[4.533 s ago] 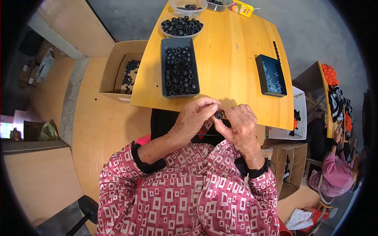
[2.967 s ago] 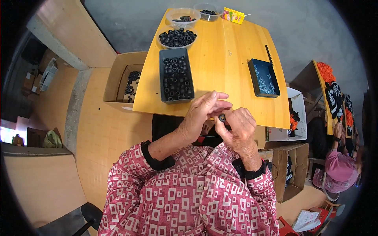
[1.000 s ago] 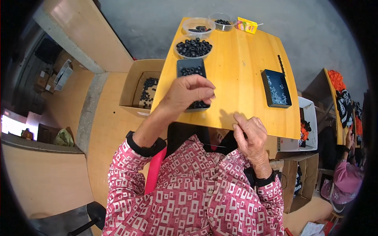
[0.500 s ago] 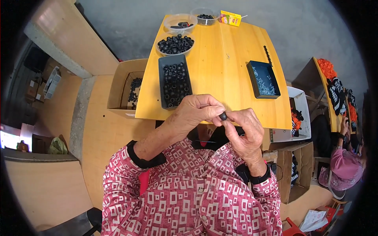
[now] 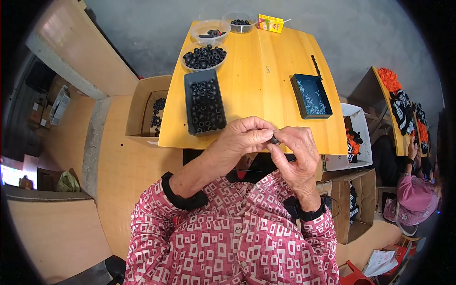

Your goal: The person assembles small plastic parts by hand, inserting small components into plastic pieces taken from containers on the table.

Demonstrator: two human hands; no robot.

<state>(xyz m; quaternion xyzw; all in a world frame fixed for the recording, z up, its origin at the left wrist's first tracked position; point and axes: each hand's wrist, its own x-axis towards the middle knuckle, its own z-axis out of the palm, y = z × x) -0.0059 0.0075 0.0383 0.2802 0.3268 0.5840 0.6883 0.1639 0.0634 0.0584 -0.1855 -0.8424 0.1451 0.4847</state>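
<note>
My left hand (image 5: 242, 140) and my right hand (image 5: 298, 154) meet in front of the table's near edge. Both pinch one small, rounded black piece (image 5: 274, 140) between thumbs and fingertips, which cover much of it. Just beyond my left hand lies a dark rectangular tray (image 5: 189, 111) with many black ring-shaped pieces (image 5: 205, 104) in it. Farther right on the table, a dark square tray (image 5: 298, 97) holds small, shiny, pale bits (image 5: 311, 100) too fine to name.
Clear bowls of black pieces (image 5: 204, 57) line the wooden table's (image 5: 256, 90) far left, near a yellow drink carton (image 5: 270, 23). A cardboard box (image 5: 137, 111) stands left; a white box (image 5: 363, 137) stands right. Another person (image 5: 415, 197) works at far right.
My fingers have closed further over the black piece, so less of it shows. The table and trays appear slightly farther left in the picture.
</note>
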